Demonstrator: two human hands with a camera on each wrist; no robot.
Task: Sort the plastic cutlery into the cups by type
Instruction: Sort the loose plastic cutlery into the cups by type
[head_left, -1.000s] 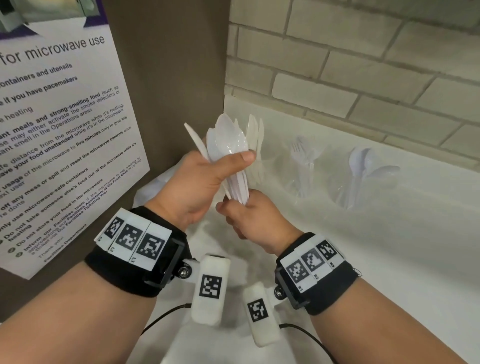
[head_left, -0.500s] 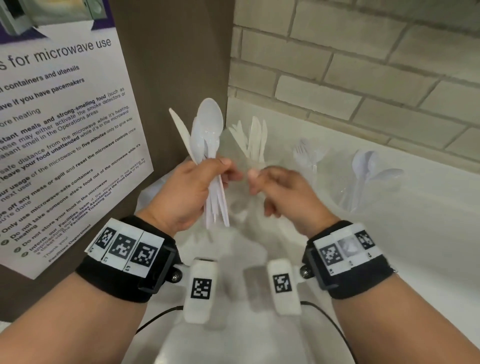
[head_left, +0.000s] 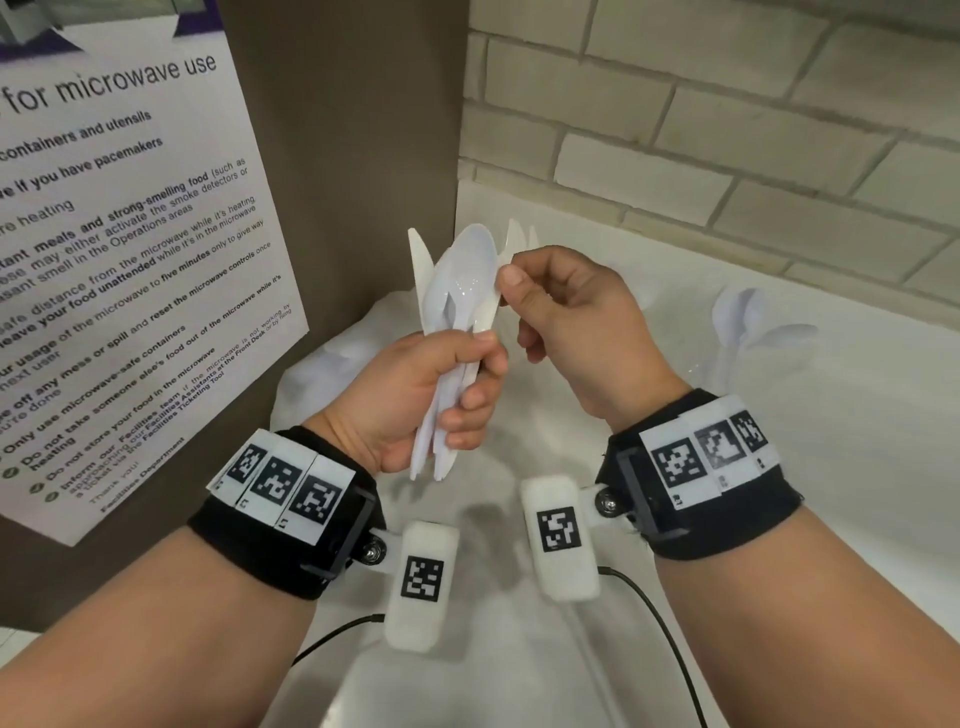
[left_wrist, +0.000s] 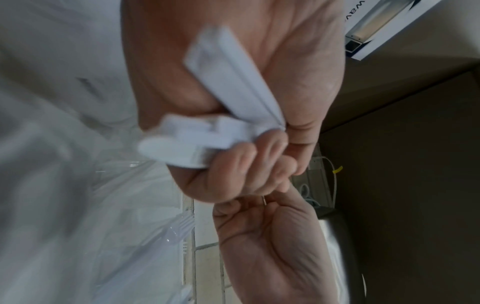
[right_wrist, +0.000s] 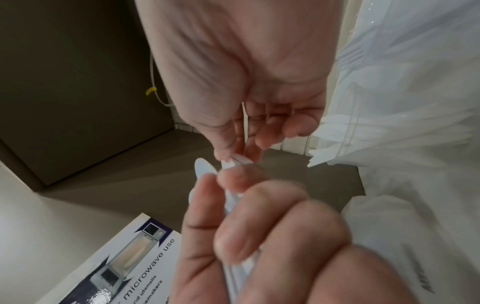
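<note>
Starting with the head view: a bundle of white plastic cutlery (head_left: 451, 332) is gripped upright in the left hand (head_left: 415, 400), fingers and thumb curled round the handles. A spoon bowl (head_left: 465, 262) is seen at the front of the bundle, with knife blades fanned out behind it. The top edge of the bundle is pinched between thumb and forefinger of the right hand (head_left: 576, 332); which piece is pinched cannot be told. Both hands are held close together above the white table (head_left: 831, 467), near the corner by the brick wall (head_left: 727, 130). A clear cup of spoons (head_left: 737, 332) is seen on the table to the right, well apart from the hands. A microwave-use poster (head_left: 130, 234) is fixed to the brown panel on the left.

Left wrist view: handle ends of the cutlery (left_wrist: 223, 102) are seen sticking out below the clenched left hand (left_wrist: 246, 164). The palm of the right hand (left_wrist: 267, 246) is seen just beyond. A clear cup holding forks (left_wrist: 179, 228) is visible, blurred, by the tiled wall.

Right wrist view: the right hand (right_wrist: 246, 92) is seen with thumb and forefinger closed on the tip of a white piece (right_wrist: 233, 161). The knuckles of the left hand (right_wrist: 259, 236) are wrapped round the stems in the foreground, blurred. White cutlery in clear cups (right_wrist: 345, 139) is visible at the right edge, with pointed tips showing; the type cannot be told for certain.
</note>
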